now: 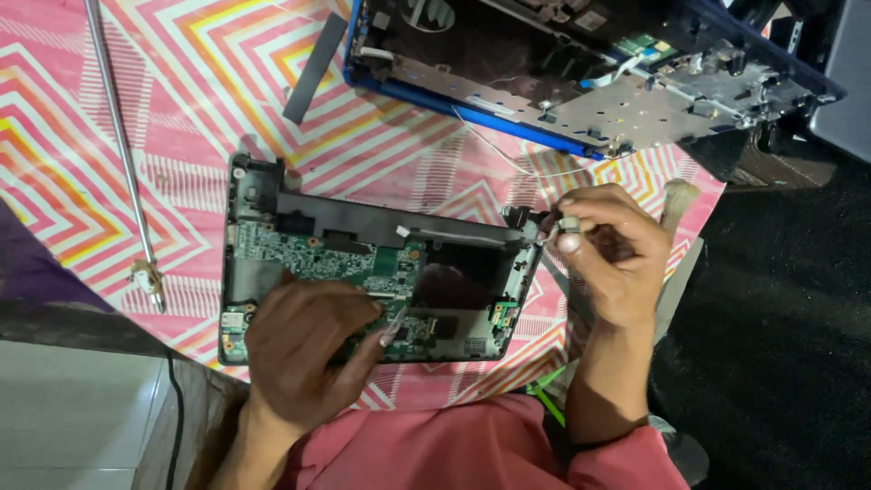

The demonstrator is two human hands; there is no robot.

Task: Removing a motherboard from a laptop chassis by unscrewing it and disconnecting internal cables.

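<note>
An opened laptop base (pixel 272 204) lies on a pink zigzag cloth, its green circuit board (pixel 318 259) exposed. My left hand (pixel 304 349) rests flat on the board's near side, fingers spread, holding the base down. My right hand (pixel 608 254) hovers at the base's right rear corner, fingertips pinched on a small pale part (pixel 569 224) next to the hinge. A brush (pixel 676 200) with pale bristles sticks up behind that hand; whether the hand grips it I cannot tell.
A second laptop shell with a blue edge (pixel 472 102) lies at the back right, a thin white wire (pixel 508 159) trailing from it. A dark flat strip (pixel 313 68) and a long metal rod (pixel 122 150) lie on the cloth (pixel 136 54). Dark floor lies right.
</note>
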